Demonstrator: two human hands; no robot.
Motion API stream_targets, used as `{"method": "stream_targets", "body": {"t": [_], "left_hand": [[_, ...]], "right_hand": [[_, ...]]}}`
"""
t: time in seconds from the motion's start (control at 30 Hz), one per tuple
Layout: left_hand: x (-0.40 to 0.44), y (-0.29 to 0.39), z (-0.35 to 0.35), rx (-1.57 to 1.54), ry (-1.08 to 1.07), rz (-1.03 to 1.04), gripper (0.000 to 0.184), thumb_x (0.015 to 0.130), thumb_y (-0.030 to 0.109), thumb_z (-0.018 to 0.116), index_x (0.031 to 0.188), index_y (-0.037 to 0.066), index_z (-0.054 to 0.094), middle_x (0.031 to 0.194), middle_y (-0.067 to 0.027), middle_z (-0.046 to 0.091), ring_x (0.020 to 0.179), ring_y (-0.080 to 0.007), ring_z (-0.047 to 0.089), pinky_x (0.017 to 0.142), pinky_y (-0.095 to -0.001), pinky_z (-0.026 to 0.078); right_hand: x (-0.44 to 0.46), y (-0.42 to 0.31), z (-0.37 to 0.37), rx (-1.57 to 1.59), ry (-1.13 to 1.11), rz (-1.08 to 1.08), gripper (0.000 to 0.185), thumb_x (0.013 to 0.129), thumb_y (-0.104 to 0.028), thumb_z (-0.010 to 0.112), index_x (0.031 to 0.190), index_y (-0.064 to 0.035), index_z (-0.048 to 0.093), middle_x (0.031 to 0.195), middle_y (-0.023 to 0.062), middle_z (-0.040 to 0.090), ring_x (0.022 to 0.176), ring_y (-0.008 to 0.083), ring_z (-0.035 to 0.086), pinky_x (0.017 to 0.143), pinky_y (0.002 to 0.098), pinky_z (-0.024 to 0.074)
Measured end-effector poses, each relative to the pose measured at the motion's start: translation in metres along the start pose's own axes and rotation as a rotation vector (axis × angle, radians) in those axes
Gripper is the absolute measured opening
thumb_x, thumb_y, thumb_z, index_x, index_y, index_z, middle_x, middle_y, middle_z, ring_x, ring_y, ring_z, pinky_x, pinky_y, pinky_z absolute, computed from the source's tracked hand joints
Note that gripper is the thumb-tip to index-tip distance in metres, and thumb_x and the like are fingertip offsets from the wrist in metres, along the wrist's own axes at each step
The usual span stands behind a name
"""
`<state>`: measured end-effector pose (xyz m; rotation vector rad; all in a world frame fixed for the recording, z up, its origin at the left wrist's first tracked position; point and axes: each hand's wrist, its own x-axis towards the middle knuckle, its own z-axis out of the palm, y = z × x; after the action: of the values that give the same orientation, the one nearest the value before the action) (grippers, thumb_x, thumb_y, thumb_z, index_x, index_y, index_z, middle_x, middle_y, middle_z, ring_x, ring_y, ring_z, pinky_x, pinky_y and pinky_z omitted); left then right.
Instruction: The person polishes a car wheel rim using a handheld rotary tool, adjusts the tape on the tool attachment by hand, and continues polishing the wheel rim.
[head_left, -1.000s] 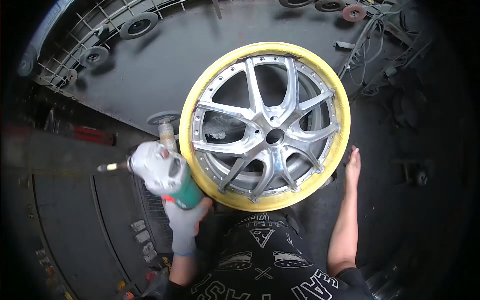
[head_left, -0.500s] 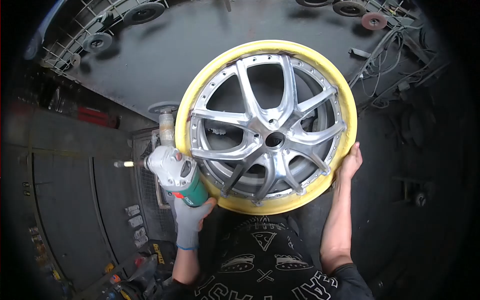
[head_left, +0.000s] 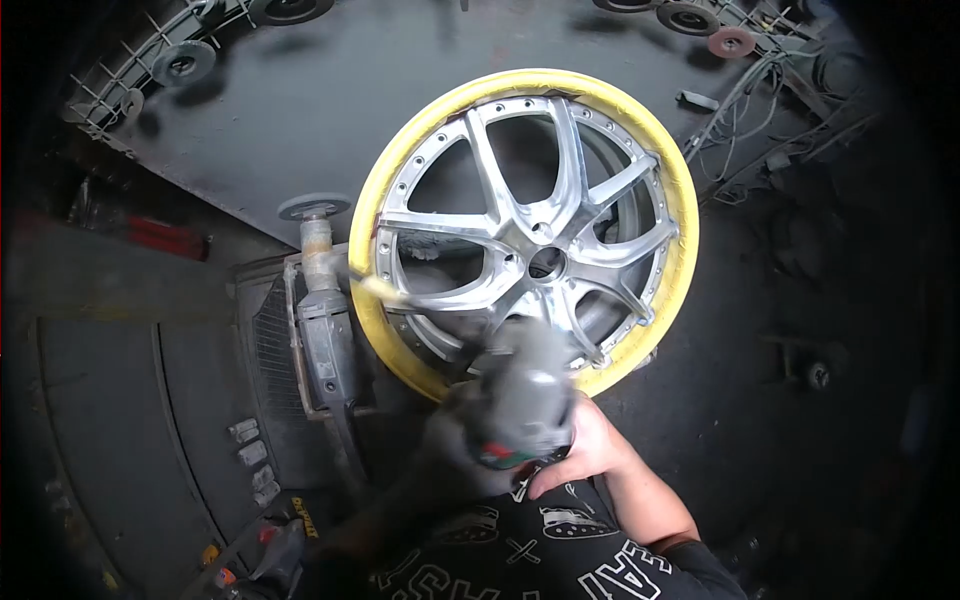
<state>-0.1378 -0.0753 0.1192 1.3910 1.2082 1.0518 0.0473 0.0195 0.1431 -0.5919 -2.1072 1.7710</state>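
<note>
A silver alloy wheel with a yellow-covered rim stands in front of me. The power tool, grey-headed with a green body, is blurred by motion before the wheel's lower spokes. A thin bit with a pale yellow section points left from it, across the rim. My left hand, gloved and dark in the blur, is wrapped round the tool. My bare right hand is at the tool's right side, its thumb stretched out below the tool; its fingers are partly hidden behind the tool.
A second grinding tool with a disc stands upright on the left. Abrasive discs hang on a wire rack at the top left. Cables hang at the upper right. Bags and small items lie at the lower left.
My left hand has brought the tool rightward, from beside the wheel to before its lower spokes. My right hand has left the rim's right side and come to the tool.
</note>
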Motion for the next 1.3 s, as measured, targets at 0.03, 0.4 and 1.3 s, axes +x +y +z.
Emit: {"method": "stream_targets", "body": {"t": [0.03,0.4,1.3], "left_hand": [[0.009,-0.001,0.011,0.062,-0.034,0.105,0.053,0.078,0.012,0.072,0.123,0.003,0.046,0.111,-0.0091,0.056,0.102,-0.0195,0.055,0.088,-0.0326,0.045],[0.043,0.001,0.089,0.275,-0.385,0.173,0.072,0.078,0.052,0.069,0.124,-0.001,0.053,0.116,-0.0234,0.055,0.109,-0.0394,0.055,0.092,-0.0464,0.046],[0.101,-0.045,0.108,-0.811,0.052,-0.217,0.046,0.1,0.044,0.047,0.106,0.0,0.062,0.099,-0.0093,0.064,0.091,-0.0179,0.056,0.082,-0.0366,0.045]], "right_hand": [[-0.01,0.003,0.016,0.242,0.202,0.029,0.106,0.052,-0.036,0.097,0.136,0.0017,0.046,0.132,0.0168,0.056,0.123,0.0294,0.054,0.107,0.0424,0.0387],[-0.097,-0.006,0.013,0.094,0.662,0.146,0.057,0.066,-0.014,0.078,0.116,0.0001,0.054,0.108,0.012,0.058,0.112,0.0324,0.058,0.106,0.0499,0.0379],[-0.064,0.072,-0.033,-0.225,0.642,0.169,0.055,0.06,-0.009,0.086,0.109,-0.0002,0.062,0.094,0.0139,0.071,0.085,0.026,0.071,0.078,0.0349,0.0553]]}}
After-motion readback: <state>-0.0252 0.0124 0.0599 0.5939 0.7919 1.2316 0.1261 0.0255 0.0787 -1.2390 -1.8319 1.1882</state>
